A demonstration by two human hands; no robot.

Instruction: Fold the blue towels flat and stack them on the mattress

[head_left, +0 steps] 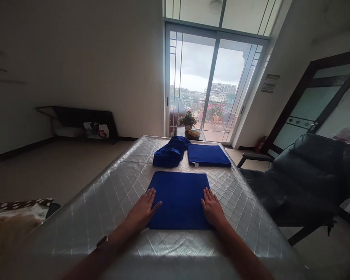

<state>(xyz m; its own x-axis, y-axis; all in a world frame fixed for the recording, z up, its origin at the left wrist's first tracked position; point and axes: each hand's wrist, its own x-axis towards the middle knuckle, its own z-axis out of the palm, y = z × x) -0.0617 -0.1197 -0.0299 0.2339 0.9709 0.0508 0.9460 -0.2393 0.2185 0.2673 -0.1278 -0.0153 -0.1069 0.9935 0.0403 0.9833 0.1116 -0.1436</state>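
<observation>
A flat, square blue cloth piece (179, 202), like a cushion or folded fabric, lies in front of me on a table with a silvery quilted cover (105, 206). My left hand (144, 208) rests flat on its left edge, thumb spread toward the middle. On its right edge lies my right hand (212, 206), fingers stretched out. Farther back sits a second flat blue piece (209, 154) with a small white tag at its front edge. Beside that one, to the left, is a crumpled blue cloth (171, 151).
A black armchair (303, 175) stands close along the table's right side. Beyond the far edge are a small stand with a potted plant (188, 119) and a sliding glass door (212, 81). A dark low bench (84, 120) is against the left wall.
</observation>
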